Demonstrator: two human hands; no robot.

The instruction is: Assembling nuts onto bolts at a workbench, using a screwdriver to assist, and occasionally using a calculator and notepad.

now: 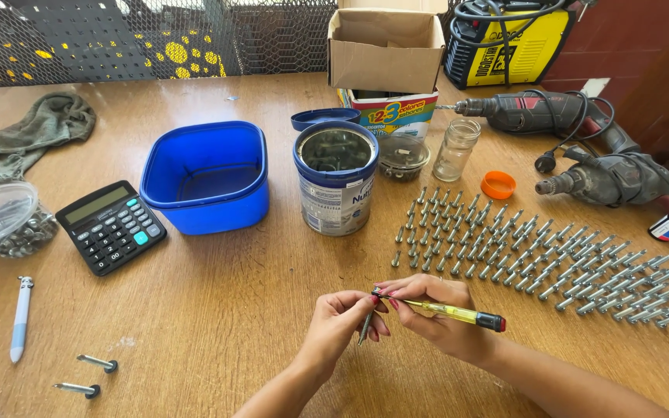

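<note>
Where the wooden worktable [218, 310] meets a wire-mesh backdrop [156, 35], both hands work near its front edge. Left hand [338, 325]: fingers closed around a grey screw [365, 323], long axis near upright, head toward the fingertips, tip slanting down toward the wrist. Right hand [435, 313]: fingers gripping a yellow screwdriver [458, 313], long axis almost level, its dark cap pointing away past the knuckles and its tip meeting the screw head between the two sets of fingertips. Beyond the right fingers, well apart, lie rows of bolts [536, 259]; beyond the left fingers stand a metal tin [336, 182] and a blue tub [207, 178], with a calculator [111, 226] farther out. Nothing lies between the hands and the bolts. Two electric drills [582, 147] rest beyond the rows.
</note>
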